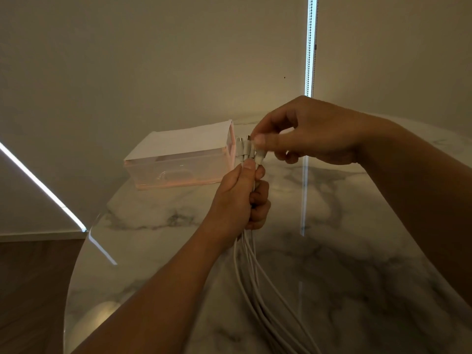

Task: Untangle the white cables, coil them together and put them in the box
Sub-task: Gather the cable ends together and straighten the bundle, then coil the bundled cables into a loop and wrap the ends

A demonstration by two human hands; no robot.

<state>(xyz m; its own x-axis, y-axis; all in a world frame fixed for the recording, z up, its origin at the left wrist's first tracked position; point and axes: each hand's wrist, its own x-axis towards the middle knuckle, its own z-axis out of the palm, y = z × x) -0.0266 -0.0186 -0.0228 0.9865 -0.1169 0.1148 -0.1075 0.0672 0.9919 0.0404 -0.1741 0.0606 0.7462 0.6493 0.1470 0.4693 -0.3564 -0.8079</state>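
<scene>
The box (178, 172) is sitting on the table (332, 251) at left, the left hand (240, 195) is gripping the white cables (252, 272) bunched upright, and the right hand (311, 134) is pinching a plug tip (259, 156), probably risking one strand slipping down if that fist loosens.

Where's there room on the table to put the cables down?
Bare marble table lies in front of the box, left of the left hand. More lies below the right hand. It is crowded where both hands hold the cables beside the box.
</scene>
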